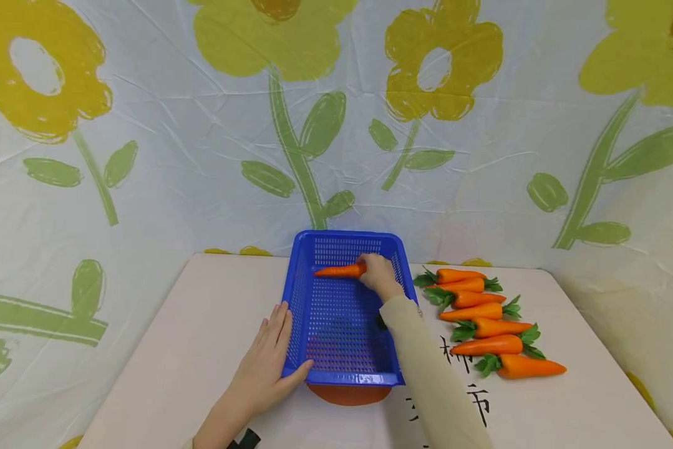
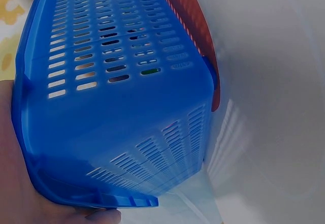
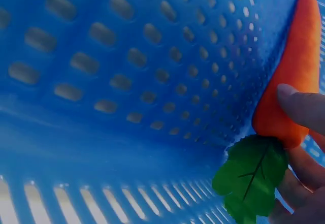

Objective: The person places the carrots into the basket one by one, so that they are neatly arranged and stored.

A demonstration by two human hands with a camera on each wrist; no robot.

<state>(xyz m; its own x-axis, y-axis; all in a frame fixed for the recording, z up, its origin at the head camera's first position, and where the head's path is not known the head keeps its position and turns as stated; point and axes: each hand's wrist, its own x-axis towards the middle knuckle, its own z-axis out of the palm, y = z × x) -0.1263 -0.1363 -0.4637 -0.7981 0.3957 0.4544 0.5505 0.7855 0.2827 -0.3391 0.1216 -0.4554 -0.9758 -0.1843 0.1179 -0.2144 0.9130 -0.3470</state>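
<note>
A blue perforated basket [image 1: 344,378] stands on the table. Inside its far part, my right hand [image 1: 380,274] pinches a carrot [image 1: 338,271] by its thick end, the tip toward the left. In the right wrist view the thumb of my right hand [image 3: 304,132] lies on the carrot [image 3: 292,76], and its green leaf [image 3: 254,173] hangs below the fingers. My left hand [image 1: 266,362] rests with straight fingers along the basket's left rim, near the front corner. The left wrist view shows that hand [image 2: 30,193] at the rim of the basket [image 2: 117,112].
Several carrots [image 1: 493,345] with green leaves lie in a column to the right of the basket. An orange-red round thing [image 1: 350,395] shows under the basket's front edge. Black characters [image 1: 478,399] mark the pale table [image 1: 179,349]. A flowered cloth [image 1: 190,156] hangs behind.
</note>
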